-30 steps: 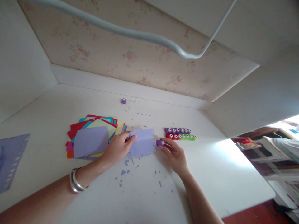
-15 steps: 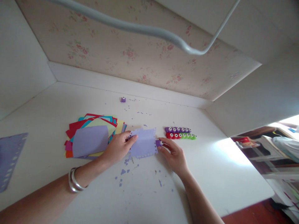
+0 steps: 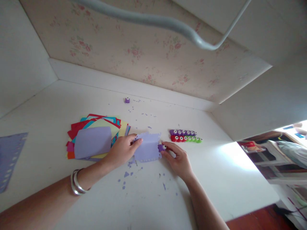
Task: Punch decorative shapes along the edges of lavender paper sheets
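My left hand (image 3: 124,148) pinches the left edge of a lavender sheet of paper (image 3: 147,148), thumb on top. Small punched notches run along the sheet's edges. At its right edge my right hand (image 3: 177,158) grips a small purple paper punch (image 3: 161,147) with a white, eye-like button. The punch overlaps the paper's border; whether its button is pressed I cannot tell. Punched lavender scraps (image 3: 126,174) lie in front of the sheet. To the right stand rows of similar punches: purple ones (image 3: 183,132) behind red (image 3: 177,138) and green ones (image 3: 193,140).
A fanned stack of coloured paper (image 3: 92,143) lies left of the sheet. One more purple punch (image 3: 127,100) stands near the back wall. Another lavender sheet with a punched edge (image 3: 11,159) is at far left. A white cable (image 3: 148,19) hangs across the top.
My right hand has shifted the purple punch slightly left, further over the paper's right edge. My left hand keeps its hold on the sheet. The camera view has tilted slightly.
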Motion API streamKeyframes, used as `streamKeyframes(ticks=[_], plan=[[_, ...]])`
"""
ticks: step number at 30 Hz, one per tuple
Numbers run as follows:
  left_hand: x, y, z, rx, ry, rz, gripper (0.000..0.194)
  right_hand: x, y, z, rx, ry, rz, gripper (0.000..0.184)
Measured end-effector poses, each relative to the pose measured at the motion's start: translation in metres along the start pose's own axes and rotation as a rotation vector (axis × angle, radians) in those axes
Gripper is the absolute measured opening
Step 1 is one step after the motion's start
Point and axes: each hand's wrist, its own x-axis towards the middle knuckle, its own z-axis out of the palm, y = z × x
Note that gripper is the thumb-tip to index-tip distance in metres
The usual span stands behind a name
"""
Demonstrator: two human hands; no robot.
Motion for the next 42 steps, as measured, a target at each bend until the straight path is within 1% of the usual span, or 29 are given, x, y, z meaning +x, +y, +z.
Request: streamKeyframes(ticks=[4, 8, 11, 17, 23, 26, 29, 30, 33, 35, 36, 37, 39, 40, 42], plan=[[-0.001, 0.0, 0.001, 0.03, -0.032, 0.035, 0.038, 0.0, 0.0, -0.002, -0.042, -0.038, -0.003, 0.027], [-0.002, 0.001, 0.0, 0.047, -0.054, 0.036, 0.037, 0.0, 0.0, -0.002, -0.016, -0.037, 0.08, 0.027], [-0.003, 0.003, 0.0, 0.065, -0.064, 0.036, 0.037, 0.001, -0.002, -0.003, 0.039, -0.076, 0.121, 0.026], [-0.003, 0.003, 0.001, 0.099, -0.072, 0.036, 0.036, 0.001, -0.004, -0.004, 0.062, -0.119, 0.081, 0.023], [-0.003, 0.0, 0.004, 0.186, -0.062, 0.077, 0.034, 0.001, -0.004, -0.003, 0.018, -0.121, 0.102, 0.024], [-0.004, -0.003, 0.008, 0.213, -0.048, 0.091, 0.029, 0.001, -0.006, -0.004, 0.008, -0.133, 0.131, 0.026], [-0.007, -0.006, 0.013, 0.242, 0.021, 0.17, 0.024, 0.0, -0.006, -0.004, 0.05, -0.15, 0.17, 0.031], [-0.008, -0.006, 0.014, 0.26, 0.063, 0.215, 0.028, 0.0, -0.006, -0.004, 0.075, -0.146, 0.19, 0.032], [-0.015, -0.003, 0.015, 0.362, 0.216, 0.337, 0.05, 0.003, -0.008, -0.005, 0.147, -0.095, 0.263, 0.033], [-0.021, 0.003, 0.014, 0.463, 0.28, 0.401, 0.058, 0.005, -0.012, -0.006, 0.17, -0.071, 0.287, 0.032], [-0.025, 0.007, 0.014, 0.508, 0.28, 0.437, 0.055, 0.007, -0.014, -0.007, 0.168, -0.08, 0.29, 0.032], [-0.029, 0.011, 0.015, 0.539, 0.255, 0.476, 0.05, 0.01, -0.017, -0.008, 0.157, -0.105, 0.289, 0.032], [-0.038, 0.017, 0.019, 0.557, 0.152, 0.525, 0.039, 0.016, -0.022, -0.011, 0.107, -0.192, 0.275, 0.031], [-0.041, 0.019, 0.022, 0.548, 0.095, 0.517, 0.037, 0.02, -0.024, -0.014, 0.076, -0.245, 0.265, 0.031], [-0.047, 0.019, 0.028, 0.524, 0.022, 0.455, 0.038, 0.029, -0.028, -0.018, 0.013, -0.342, 0.247, 0.029]])
